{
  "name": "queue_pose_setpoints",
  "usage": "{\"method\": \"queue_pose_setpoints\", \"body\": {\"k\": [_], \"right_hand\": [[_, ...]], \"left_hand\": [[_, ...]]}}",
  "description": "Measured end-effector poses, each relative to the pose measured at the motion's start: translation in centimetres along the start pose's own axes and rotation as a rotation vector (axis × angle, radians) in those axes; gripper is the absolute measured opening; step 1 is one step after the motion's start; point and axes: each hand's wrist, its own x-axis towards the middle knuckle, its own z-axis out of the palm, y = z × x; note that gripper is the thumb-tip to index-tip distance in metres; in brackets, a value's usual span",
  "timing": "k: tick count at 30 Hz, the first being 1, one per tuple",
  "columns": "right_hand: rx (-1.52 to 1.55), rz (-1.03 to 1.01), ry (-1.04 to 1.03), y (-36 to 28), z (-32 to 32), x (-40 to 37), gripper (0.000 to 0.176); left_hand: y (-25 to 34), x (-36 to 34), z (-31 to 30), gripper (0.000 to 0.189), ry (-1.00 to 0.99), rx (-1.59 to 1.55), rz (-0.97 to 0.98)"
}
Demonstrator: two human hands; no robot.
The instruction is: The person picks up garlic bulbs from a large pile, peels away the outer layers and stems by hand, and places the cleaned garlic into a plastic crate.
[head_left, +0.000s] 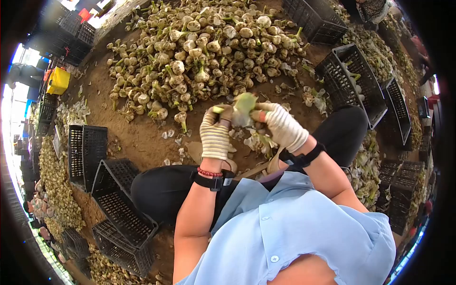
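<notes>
Both my hands wear striped knit gloves and meet in front of me over the dirt floor. My left hand (216, 135) and my right hand (282, 126) both grip one garlic bulb (243, 111) with a green stalk end and loose papery skin. Peeled skins (256, 141) lie under my hands. A large heap of garlic bulbs (204, 52) with cut stalks sits just beyond my hands. Black bands circle both wrists, and red beads show on the left one.
Black plastic crates stand at my left (85, 149), (121, 204) and right (354, 80), one at the right (358, 88) holding a few bulbs. More garlic piles (57, 185) line both sides. A yellow container (58, 80) sits far left. Another person (373, 9) is at top right.
</notes>
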Motion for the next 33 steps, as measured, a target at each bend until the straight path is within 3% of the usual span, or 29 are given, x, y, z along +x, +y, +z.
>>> {"method": "queue_pose_setpoints", "body": {"k": [3, 5, 6, 7, 9, 10, 11, 12, 14, 19, 21, 23, 25, 29, 31, 32, 33], "right_hand": [[0.054, -0.073, 0.02, -0.5, -4.0, 0.4, 0.016], [0.045, -0.155, 0.266, -0.1, -6.8, 1.7, 0.013], [-0.304, -0.198, 0.197, 1.0, -10.1, 3.6, 0.015], [-0.906, -0.043, 0.266, 1.1, -11.0, 4.6, 0.026], [-1.366, -0.46, 0.323, 4.2, -12.0, 6.3, 0.038], [-1.363, -0.332, 0.302, 0.7, -7.1, 3.3, 0.045], [-1.223, -0.355, 0.294, -1.1, -3.9, 1.3, 0.044], [-1.32, -0.638, 0.286, -1.2, -2.7, 0.9, 0.039], [-1.333, -0.823, 0.262, -1.4, 0.1, 0.5, 0.032], [-1.587, -0.902, 0.333, -0.4, 1.3, 1.0, 0.03], [-1.578, -0.952, 0.347, -0.4, 0.7, 1.6, 0.016], [-1.531, -0.909, 0.331, -1.0, -0.1, 2.0, 0.013], [-1.357, -0.908, 0.441, -0.5, -1.6, 3.1, 0.012], [-1.381, -0.755, 0.512, 0.0, -6.8, 3.8, 0.011], [-1.406, -0.367, 0.384, -0.5, -9.1, 3.7, 0.014], [-1.321, -0.022, 0.349, -1.4, -8.9, 4.0, 0.031], [-1.318, -0.019, 0.351, -1.5, -8.6, 3.5, 0.031]], "left_hand": [[-0.5, 0.2, -1.1, 0.018, 0.003, -0.044, 0.182], [1.2, -0.9, -1.0, 0.019, -0.004, -0.005, 0.185], [2.7, -1.9, -0.1, 0.017, -0.002, -0.036, 0.142], [2.5, -1.9, 0.0, 0.017, -0.007, -0.035, 0.143], [1.9, -1.7, 0.1, 0.016, -0.02, 0.125, 0.316], [1.7, -1.6, 0.4, 0.019, -0.006, 0.222, 0.455], [1.6, -1.8, 0.6, 0.019, -0.009, 0.223, 0.452], [1.8, -1.9, 0.8, 0.021, 0.014, 0.405, 0.533], [1.9, -2.0, 1.5, 0.028, 0.043, 0.603, 0.68], [2.2, -2.7, 2.4, 0.029, 0.013, 0.648, 0.682], [2.2, -2.6, 2.2, 0.027, 0.006, 0.712, 0.748], [1.5, -2.1, 1.5, 0.026, -0.012, 0.573, 0.667], [1.2, -1.9, 1.1, 0.026, -0.031, 0.437, 0.583], [1.0, -1.6, 0.3, 0.018, -0.076, 0.252, 0.421], [1.3, -1.2, 0.0, 0.016, -0.05, 0.229, 0.469], [1.4, -1.0, 0.1, 0.015, -0.048, 0.206, 0.448], [1.4, -1.0, 0.2, 0.015, -0.051, 0.207, 0.445]]}}
